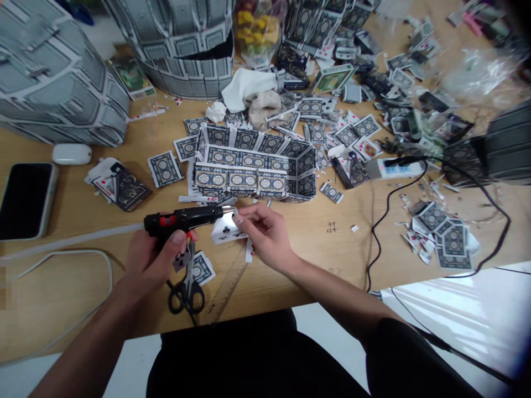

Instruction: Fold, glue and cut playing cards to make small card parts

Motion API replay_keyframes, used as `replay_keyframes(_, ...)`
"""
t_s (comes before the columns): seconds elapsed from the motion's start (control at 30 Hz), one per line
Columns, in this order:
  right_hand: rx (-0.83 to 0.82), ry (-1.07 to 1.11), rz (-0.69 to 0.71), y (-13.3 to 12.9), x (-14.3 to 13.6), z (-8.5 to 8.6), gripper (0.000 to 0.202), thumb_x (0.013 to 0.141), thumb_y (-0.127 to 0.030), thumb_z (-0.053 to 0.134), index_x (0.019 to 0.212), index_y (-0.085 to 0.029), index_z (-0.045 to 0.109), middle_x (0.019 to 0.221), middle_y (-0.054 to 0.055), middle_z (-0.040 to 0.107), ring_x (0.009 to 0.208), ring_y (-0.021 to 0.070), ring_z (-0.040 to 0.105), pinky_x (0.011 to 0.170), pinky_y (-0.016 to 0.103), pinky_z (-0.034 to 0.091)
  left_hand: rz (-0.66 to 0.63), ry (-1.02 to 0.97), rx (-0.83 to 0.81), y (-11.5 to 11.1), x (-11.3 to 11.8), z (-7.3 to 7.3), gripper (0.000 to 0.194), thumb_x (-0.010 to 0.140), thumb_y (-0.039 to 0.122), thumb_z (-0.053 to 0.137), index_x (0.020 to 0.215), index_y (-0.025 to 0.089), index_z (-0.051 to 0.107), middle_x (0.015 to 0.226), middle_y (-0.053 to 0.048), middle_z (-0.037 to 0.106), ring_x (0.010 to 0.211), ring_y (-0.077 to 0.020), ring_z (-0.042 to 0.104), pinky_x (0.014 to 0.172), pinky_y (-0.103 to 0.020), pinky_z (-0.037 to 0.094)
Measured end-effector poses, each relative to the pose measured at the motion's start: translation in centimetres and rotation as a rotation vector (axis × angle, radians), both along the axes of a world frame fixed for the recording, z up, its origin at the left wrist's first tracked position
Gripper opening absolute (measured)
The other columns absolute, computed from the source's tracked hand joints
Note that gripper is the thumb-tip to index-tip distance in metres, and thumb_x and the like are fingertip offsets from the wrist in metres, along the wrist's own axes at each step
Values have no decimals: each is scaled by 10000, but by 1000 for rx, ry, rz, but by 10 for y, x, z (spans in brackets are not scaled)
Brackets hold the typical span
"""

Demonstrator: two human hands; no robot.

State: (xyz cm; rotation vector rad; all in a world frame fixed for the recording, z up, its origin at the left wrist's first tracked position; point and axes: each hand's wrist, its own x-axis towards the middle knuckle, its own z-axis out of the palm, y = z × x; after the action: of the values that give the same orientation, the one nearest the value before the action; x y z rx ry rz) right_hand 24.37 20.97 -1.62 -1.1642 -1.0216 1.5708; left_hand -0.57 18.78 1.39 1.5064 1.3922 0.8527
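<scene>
Wrapped round the grip of a black glue gun (194,216) is my left hand (155,257); a glue stick (99,235) trails from the gun's back end. My right hand (265,235) pinches a playing card (224,229) with black clubs on it. The gun's metal nozzle is at the card's upper edge, close to my right fingertips. Below the gun lie scissors (187,293) with black handles, beside a patterned card (202,268). Just beyond my hands stands a long open box (253,179) built from playing cards.
A clear ruler (228,290) lies near the table's front edge. To the left are a phone (27,202), a white earbud case (72,154) and a card pack (126,190). Large card-built vessels (174,38) stand at the back. A black cable (388,207) loops across the right side.
</scene>
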Motion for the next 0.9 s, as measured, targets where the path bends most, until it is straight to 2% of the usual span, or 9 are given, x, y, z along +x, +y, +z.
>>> replay_keyframes(0.3, 30, -23, -1, -1, 0, -1, 353, 905, -552, 856, 980, -223, 752, 810, 28, 769, 694, 159, 684, 624, 297, 565, 9, -23, -40, -3, -1, -4, 451, 1075, 581, 585, 895, 210, 766, 665, -17, 606, 607, -190, 573, 582, -322, 429)
replay_keyframes(0.63, 43, -29, -3, -1, 0, 1, 259, 918, -463, 849, 975, -224, 765, 808, 29, 781, 689, 162, 693, 615, 299, 568, -12, -32, -43, -3, -5, -9, 451, 1090, 565, 570, 884, 202, 741, 693, -23, 606, 610, -187, 561, 589, -321, 426)
replay_keyframes(0.9, 57, -13, -10, -1, 0, 1, 205, 915, -410, 861, 972, -228, 786, 880, 47, 822, 767, 180, 745, 696, 325, 597, -16, -85, -39, -4, -5, -11, 414, 1104, 531, 568, 898, 201, 710, 724, -16, 595, 628, -174, 542, 598, -321, 413)
